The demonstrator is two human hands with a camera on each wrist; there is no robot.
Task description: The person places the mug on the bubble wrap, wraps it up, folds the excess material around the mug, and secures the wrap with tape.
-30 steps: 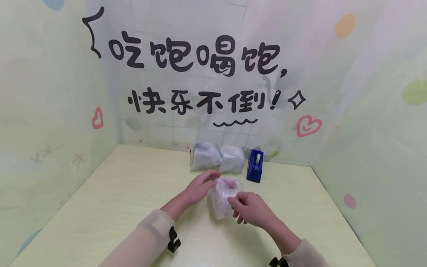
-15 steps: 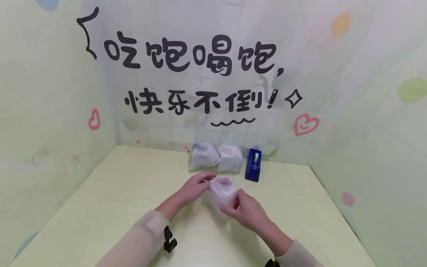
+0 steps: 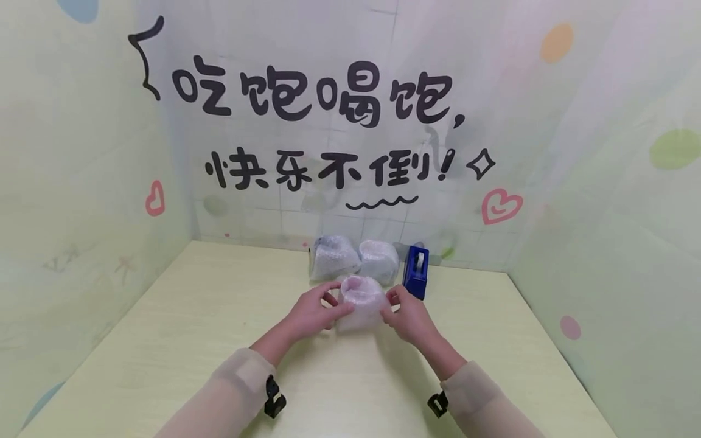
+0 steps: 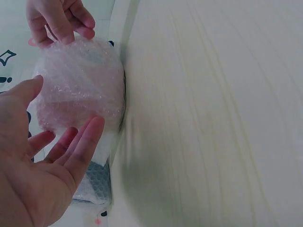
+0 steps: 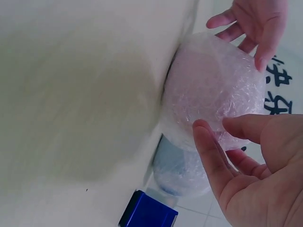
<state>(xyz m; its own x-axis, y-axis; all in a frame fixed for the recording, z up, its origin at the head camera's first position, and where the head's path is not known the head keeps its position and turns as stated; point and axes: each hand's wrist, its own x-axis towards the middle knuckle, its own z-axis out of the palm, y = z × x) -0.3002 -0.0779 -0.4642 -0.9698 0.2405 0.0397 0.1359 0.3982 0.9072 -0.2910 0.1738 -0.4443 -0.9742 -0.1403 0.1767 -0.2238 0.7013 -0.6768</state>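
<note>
A bubble-wrapped bundle (image 3: 362, 310), pinkish under the clear wrap, is between the two hands in the head view, its folded opening facing up. My left hand (image 3: 311, 311) holds its left side, thumb on the near face and fingers around the side. On the other side, my right hand (image 3: 409, 315) pinches the wrap between thumb and fingers. The left wrist view shows the bundle (image 4: 78, 90) with both hands' fingertips against it. What lies inside the wrap is blurred by the plastic.
Two more bubble-wrapped bundles, one on the left (image 3: 333, 258) and one on the right (image 3: 379, 261), stand against the back wall. A blue tape dispenser (image 3: 416, 274) is beside them, just beyond my right hand. Printed walls enclose the pale wooden table (image 3: 219, 340).
The bundle has moved back toward the two wrapped ones and turned. My right hand has shifted from its near face to its right side; the left hand now holds it with the thumb in front.
</note>
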